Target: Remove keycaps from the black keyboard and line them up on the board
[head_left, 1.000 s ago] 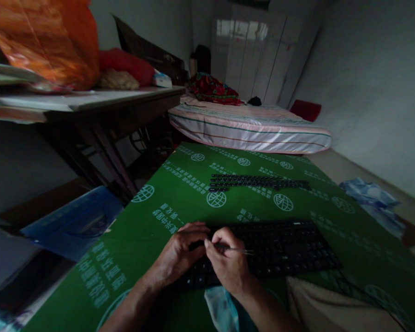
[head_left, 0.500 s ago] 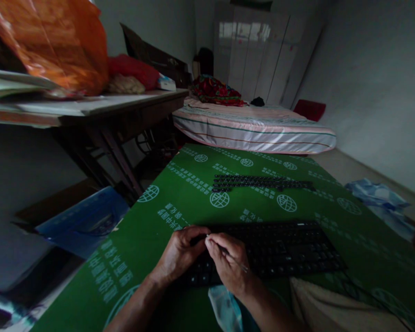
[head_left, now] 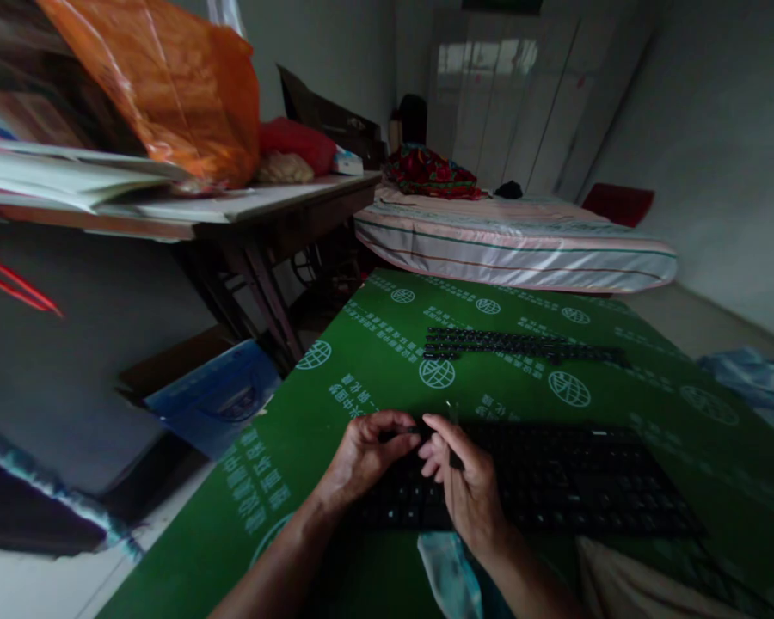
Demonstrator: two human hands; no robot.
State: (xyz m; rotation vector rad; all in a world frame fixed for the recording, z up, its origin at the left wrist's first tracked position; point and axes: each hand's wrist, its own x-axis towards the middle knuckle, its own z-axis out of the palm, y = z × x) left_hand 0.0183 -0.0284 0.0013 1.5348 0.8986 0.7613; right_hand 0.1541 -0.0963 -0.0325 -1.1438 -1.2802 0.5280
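A black keyboard (head_left: 555, 481) lies on the green board. Above its left end my left hand (head_left: 374, 447) pinches a small black keycap (head_left: 414, 429) between thumb and fingertips. Close beside it, my right hand (head_left: 468, 481) is partly curled, with the index finger stretched toward the keycap. A thin metal tool (head_left: 451, 413) sticks up from among the right fingers; its exact kind is too blurred to tell. Several rows of loose black keycaps (head_left: 516, 344) are lined up on the board beyond the keyboard.
The green board (head_left: 335, 404) with white print reaches to a bed (head_left: 522, 245). At left stands a table (head_left: 245, 202) with an orange bag (head_left: 193, 103); a blue bag (head_left: 212, 400) is below. Cloth (head_left: 448, 567) lies near my right forearm, and a cable leaves the keyboard at right.
The view has swung left. My right fingers have loosened and moved slightly apart from the left hand, and the thin tool has turned from pointing back to pointing up. My left hand keeps its pinch.
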